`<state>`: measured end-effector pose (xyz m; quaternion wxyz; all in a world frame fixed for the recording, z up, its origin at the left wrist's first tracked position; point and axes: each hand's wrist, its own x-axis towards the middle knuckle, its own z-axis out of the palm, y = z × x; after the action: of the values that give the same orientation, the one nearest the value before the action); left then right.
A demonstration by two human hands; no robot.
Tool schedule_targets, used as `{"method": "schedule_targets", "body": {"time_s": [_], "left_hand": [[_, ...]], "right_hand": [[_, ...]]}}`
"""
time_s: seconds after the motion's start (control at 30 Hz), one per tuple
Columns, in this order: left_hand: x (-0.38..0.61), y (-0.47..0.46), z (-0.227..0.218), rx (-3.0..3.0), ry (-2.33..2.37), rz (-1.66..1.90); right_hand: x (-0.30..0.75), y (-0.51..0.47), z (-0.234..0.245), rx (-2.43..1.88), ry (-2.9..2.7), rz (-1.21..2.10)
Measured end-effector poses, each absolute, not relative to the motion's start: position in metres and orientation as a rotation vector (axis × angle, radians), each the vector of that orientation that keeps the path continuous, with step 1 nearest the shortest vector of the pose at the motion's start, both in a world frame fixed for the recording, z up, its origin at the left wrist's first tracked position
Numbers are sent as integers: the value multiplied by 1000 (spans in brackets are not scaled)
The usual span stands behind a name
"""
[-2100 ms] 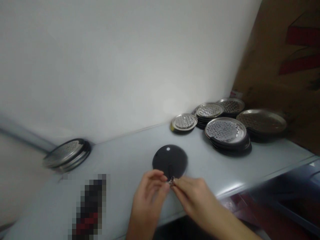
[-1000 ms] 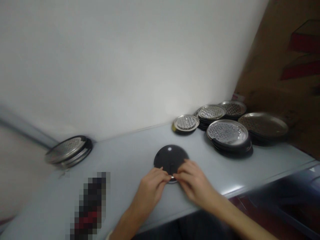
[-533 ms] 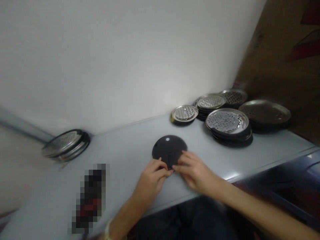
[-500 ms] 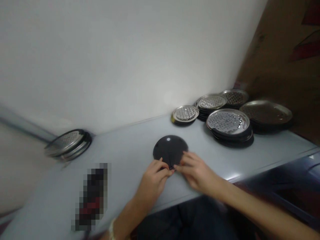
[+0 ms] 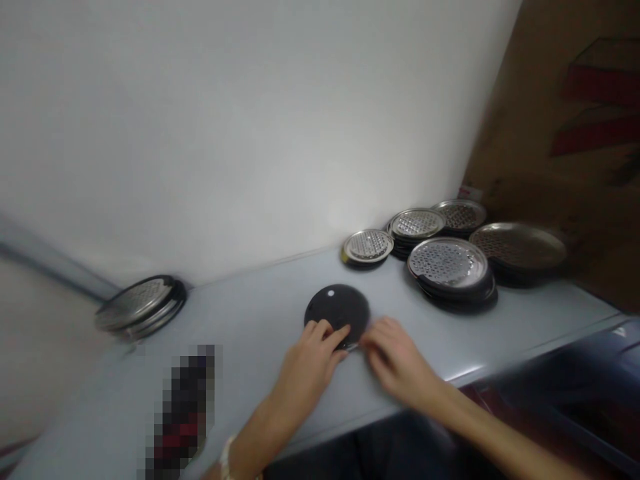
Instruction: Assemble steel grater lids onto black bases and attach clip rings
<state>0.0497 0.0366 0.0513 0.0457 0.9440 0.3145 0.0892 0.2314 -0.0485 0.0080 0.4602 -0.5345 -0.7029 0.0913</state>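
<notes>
The black disc (image 5: 336, 313) lies flat on the pale counter (image 5: 280, 313), about midway along its front edge, with a small white dot near its far rim. A thin metal edge (image 5: 353, 347) glints at its lower right.

Our left grip (image 5: 310, 377) sits on the near edge of the disc, its fingers (image 5: 320, 330) curved over the black surface. We cannot tell whether it is clamping the disc or only resting there. Our right grip (image 5: 397, 372) is slightly blurred, half open and holding nothing, with its fingertips just beside the metal edge. A pale bracelet (image 5: 227, 459) circles our left wrist.

Behind the disc, near the wall (image 5: 200, 133), stand stacks of round steel graters with dark undersides. The small stack (image 5: 368, 245) is closest, and the large stack (image 5: 447, 262) sits to its right, with two more stacks (image 5: 459, 215) beyond. The wide stack (image 5: 517, 245) is further right, against brown cardboard (image 5: 545, 133) with red marks. Another stack (image 5: 141, 307) lies well apart at the left. A pixelated bottle (image 5: 183, 413) stands near the counter's front edge, left of our hands.
</notes>
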Motion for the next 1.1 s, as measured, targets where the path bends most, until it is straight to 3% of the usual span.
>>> {"method": "schedule_targets", "body": {"time_s": [0.27,0.67,0.87,1.0,1.1], "left_hand": [[54,29,47,2996,1016,305],[55,24,41,3465,689,303],[51,28,49,3573,438,356],[34,51,59,3370,619,545],[14,82,72,2652,1067,802]], "right_hand": [[228,-54,12,-1099,-1815,69],[230,-67,18,-837,-1855,-339],[228,-69,15,-836,-1870,-367],[229,-70,11,-968,-1810,-318],[230,-69,8,-1061,-1737,-269]]}}
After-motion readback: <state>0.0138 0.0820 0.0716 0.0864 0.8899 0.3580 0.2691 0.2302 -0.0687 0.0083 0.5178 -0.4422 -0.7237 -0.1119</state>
